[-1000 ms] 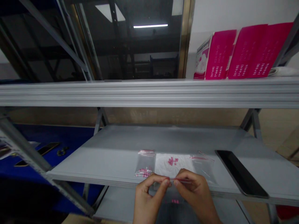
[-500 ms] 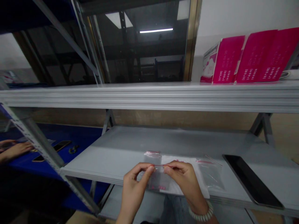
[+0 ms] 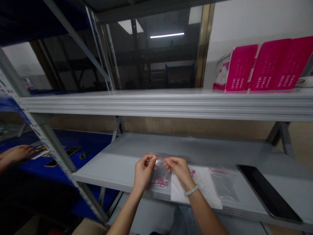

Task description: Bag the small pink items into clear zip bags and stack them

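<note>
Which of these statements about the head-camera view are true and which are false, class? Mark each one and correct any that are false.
1. The left hand and right hand both pinch the top of a small clear zip bag holding pink pieces. True.
2. The white beaded bracelet is on the left wrist. False: it is on the right wrist.
3. A second clear bag lies to the right of the white sheet. True.
4. The magenta boxes stand on the lower shelf. False: they stand on the upper shelf.
5. Another person's hand shows at the left, over a blue tabletop. True.
</note>
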The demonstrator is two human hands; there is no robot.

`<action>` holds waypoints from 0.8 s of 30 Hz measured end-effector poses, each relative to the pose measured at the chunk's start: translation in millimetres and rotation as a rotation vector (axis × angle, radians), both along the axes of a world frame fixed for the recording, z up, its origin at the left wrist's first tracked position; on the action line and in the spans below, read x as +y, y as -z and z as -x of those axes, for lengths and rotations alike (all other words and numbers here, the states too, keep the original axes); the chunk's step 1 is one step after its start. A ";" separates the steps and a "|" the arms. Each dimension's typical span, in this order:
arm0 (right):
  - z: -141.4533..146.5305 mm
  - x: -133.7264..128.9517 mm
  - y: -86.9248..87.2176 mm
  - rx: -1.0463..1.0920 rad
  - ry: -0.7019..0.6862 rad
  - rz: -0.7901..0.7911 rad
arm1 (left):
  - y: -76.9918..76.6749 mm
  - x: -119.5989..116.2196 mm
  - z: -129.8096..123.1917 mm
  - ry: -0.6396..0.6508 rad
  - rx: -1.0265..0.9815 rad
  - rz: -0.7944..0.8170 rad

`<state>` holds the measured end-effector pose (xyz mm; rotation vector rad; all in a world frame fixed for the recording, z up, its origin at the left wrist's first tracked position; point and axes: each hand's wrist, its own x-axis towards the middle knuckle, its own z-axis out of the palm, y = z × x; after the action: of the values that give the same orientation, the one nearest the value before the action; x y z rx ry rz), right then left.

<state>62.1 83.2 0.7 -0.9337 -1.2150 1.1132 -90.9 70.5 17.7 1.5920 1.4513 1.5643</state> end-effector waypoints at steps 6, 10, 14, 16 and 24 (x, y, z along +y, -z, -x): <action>-43.9 -17.9 4.2 -0.088 0.200 -0.042 | 19.8 25.7 2.7 -0.072 0.203 -0.035; -116.0 -53.7 12.5 -0.294 0.433 -0.131 | 21.0 29.2 6.1 -0.131 0.371 -0.105; -179.2 -78.5 26.1 -0.704 0.658 -0.276 | 19.1 20.3 -24.8 -0.064 0.502 -0.200; -191.4 -84.0 30.7 -0.871 0.657 -0.321 | 19.1 10.9 -58.0 0.081 0.573 -0.246; -181.9 -88.0 37.4 -1.126 0.566 -0.272 | 22.5 -11.6 -170.6 0.518 0.928 -0.389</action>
<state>244.0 -4.8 -36.7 -1.6251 -1.7386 -0.1245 79.6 59.0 -4.8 2.8739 0.9532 0.8340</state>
